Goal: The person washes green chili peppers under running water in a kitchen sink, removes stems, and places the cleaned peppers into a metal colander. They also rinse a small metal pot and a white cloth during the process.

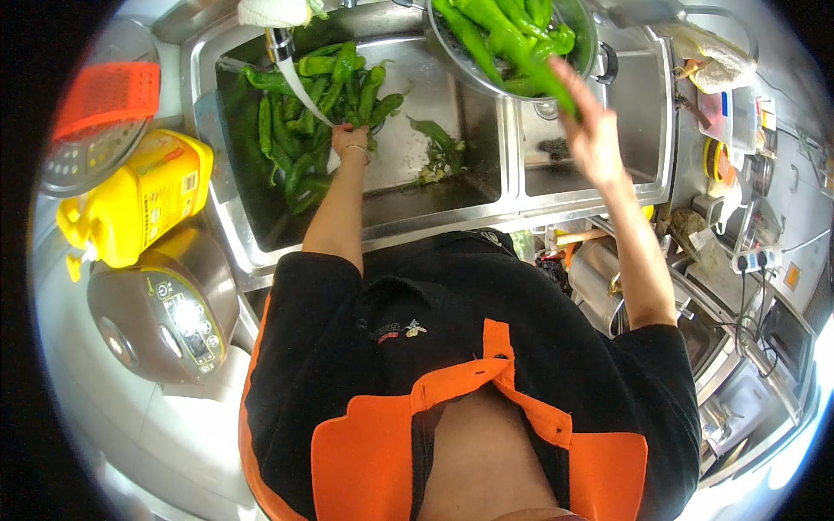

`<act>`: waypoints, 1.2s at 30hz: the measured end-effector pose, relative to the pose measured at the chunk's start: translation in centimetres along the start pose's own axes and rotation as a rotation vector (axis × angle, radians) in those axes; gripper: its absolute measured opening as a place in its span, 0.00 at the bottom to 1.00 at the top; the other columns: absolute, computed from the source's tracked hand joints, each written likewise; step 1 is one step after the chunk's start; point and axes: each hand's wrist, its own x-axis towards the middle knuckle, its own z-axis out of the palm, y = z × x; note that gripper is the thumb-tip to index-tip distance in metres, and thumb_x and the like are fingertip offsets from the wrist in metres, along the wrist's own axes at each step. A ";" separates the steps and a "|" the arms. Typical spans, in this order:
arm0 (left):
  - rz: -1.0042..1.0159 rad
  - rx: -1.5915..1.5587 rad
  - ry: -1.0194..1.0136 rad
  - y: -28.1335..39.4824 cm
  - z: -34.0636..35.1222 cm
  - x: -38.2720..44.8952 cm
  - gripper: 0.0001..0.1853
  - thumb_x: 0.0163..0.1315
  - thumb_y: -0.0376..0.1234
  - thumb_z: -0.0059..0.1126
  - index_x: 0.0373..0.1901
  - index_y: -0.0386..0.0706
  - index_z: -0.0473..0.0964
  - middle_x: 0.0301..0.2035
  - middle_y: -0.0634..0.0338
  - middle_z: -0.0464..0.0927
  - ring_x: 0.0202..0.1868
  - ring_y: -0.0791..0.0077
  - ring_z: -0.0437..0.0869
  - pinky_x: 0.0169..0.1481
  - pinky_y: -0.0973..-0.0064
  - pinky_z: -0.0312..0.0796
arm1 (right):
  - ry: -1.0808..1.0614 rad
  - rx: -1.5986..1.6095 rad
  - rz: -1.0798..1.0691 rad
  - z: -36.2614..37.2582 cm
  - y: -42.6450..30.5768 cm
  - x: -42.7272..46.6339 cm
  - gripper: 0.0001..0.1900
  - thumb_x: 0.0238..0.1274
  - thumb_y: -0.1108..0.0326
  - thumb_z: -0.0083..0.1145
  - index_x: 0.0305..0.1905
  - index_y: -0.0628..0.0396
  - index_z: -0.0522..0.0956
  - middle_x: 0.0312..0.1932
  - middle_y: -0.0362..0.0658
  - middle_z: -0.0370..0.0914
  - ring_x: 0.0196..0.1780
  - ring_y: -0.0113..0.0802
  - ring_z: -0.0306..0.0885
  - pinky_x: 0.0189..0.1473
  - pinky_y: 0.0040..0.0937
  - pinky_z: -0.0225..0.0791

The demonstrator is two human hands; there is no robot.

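Note:
Green peppers lie heaped in the left basin of a stainless steel sink. My left hand reaches into the heap beside the stream from the faucet; its fingers are at a pepper, but whether they grip it cannot be told. My right hand, blurred, is above the right basin, at the edge of a round pot with more green peppers in it. A blurred pepper is at its fingers. Pepper stems and scraps lie on the left basin's floor.
Left of the sink stand a yellow plastic jug, a brown rice cooker and a colander with an orange grater. A white cloth covers the faucet's top. At right are plastic containers, a metal pot and a power strip.

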 end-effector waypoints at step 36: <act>-0.104 -1.211 -0.474 7.4 -9.0 -10.9 0.10 0.60 0.29 0.61 0.27 0.41 0.67 0.19 0.64 0.65 0.21 0.76 0.64 0.28 0.73 0.64 | -0.124 0.970 0.827 24.5 -9.0 2.0 0.05 0.54 0.72 0.65 0.29 0.62 0.79 0.20 0.42 0.77 0.21 0.27 0.74 0.22 0.27 0.65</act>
